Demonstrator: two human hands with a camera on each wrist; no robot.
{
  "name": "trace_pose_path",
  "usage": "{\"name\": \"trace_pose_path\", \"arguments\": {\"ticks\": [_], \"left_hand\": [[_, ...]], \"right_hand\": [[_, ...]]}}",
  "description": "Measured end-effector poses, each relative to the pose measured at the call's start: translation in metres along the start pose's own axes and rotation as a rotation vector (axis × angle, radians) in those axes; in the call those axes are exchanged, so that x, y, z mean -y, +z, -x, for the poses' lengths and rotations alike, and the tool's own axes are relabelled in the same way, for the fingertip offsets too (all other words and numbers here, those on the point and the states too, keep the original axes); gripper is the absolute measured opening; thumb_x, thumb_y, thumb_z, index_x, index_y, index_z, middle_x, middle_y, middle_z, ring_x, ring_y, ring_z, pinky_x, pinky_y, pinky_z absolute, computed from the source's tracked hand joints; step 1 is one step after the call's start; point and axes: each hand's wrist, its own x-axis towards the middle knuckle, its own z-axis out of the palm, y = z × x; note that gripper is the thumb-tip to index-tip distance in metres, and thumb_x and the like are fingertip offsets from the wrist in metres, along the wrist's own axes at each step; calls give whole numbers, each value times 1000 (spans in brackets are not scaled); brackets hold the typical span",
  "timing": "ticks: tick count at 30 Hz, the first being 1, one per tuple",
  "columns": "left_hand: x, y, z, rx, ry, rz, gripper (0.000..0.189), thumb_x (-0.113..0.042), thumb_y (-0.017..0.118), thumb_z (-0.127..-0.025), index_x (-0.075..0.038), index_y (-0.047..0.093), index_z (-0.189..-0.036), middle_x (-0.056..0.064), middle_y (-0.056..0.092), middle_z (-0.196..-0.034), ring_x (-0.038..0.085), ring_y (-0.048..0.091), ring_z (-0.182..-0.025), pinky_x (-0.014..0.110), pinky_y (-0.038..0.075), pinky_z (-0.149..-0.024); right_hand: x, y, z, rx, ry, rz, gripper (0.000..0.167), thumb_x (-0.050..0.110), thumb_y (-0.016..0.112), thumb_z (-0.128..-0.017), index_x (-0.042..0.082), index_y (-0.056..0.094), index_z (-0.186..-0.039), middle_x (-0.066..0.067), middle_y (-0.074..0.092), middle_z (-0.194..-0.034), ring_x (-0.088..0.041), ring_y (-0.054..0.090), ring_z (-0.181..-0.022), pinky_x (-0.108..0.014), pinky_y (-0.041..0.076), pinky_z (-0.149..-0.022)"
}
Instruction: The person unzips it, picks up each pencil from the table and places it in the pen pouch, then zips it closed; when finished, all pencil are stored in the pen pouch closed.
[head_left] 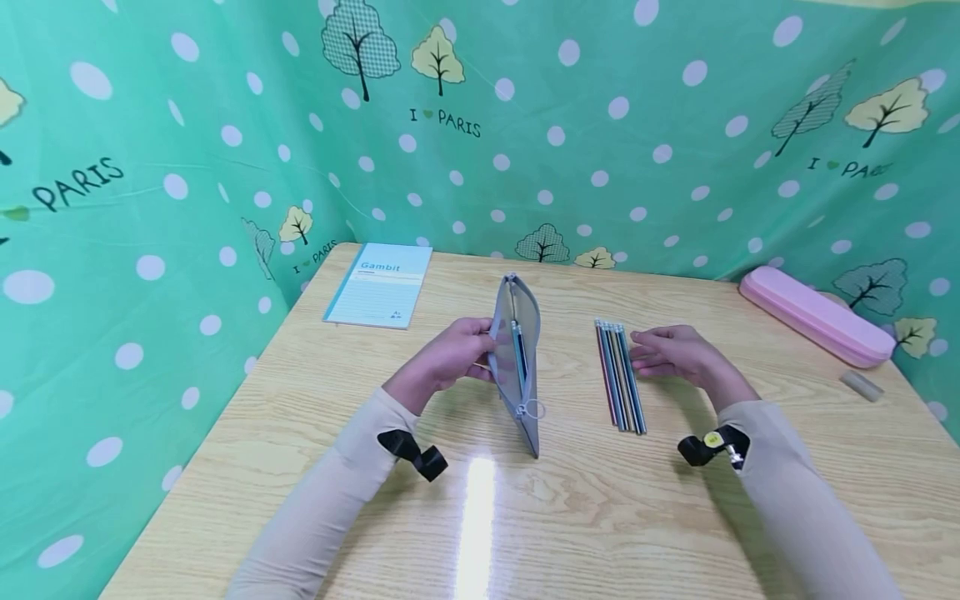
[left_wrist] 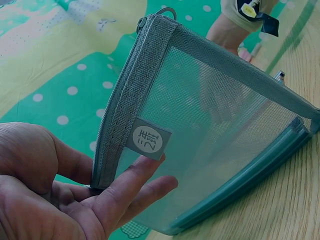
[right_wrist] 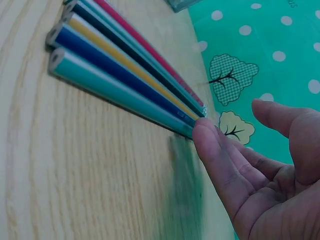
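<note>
My left hand (head_left: 457, 354) holds a grey mesh zip pouch (head_left: 506, 362) by its side, thumb and fingers on either face. The pouch stands on edge with its top unzipped, and pencils (head_left: 520, 354) show inside. In the left wrist view, a small tag with printed characters (left_wrist: 150, 138) sits beside the fingers. To the right of the pouch, several pencils (head_left: 621, 375) lie side by side: red, teal, dark, yellow and blue in the right wrist view. My right hand (head_left: 675, 358) is at their far end, fingers extended, thumb apart; a fingertip (right_wrist: 204, 131) meets the nearest teal pencil.
A light blue notebook (head_left: 382, 285) lies at the back left of the wooden table (head_left: 600, 517). At the back right are a pink pencil case (head_left: 816, 317) and a small greyish block (head_left: 862, 385). A green dotted curtain (head_left: 480, 192) hangs behind.
</note>
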Motion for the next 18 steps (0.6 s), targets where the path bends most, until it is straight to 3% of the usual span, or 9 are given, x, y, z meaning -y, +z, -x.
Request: {"name": "trace_pose_path", "arguments": {"ticks": [5, 13, 18], "left_hand": [[0, 0, 0, 3, 1, 6, 45, -1, 38, -105, 12, 44, -147, 32, 53, -144, 43, 68, -114, 43, 64, -86], [0, -1, 1, 1, -2, -2, 44, -2, 40, -104, 11, 46, -147, 32, 56, -141, 41, 69, -113, 41, 65, -84], [1, -1, 0, 3, -2, -1, 43, -1, 39, -104, 12, 47, -144, 33, 56, -139, 41, 69, -112, 41, 64, -85]], "right_hand": [[-1, 1, -3, -14, -1, 21, 68, 24, 53, -108, -24, 25, -149, -22, 69, -119, -9, 72, -86, -28, 63, -86], [3, 7, -10, -71, 9, 84, 62, 14, 57, -105, -25, 31, -145, -4, 73, -96, -7, 71, -78, -26, 64, -79], [3, 9, -15, -123, 25, 149, 59, 12, 63, -102, -23, 37, -142, 0, 73, -84, -7, 70, -71, -26, 64, -71]]}}
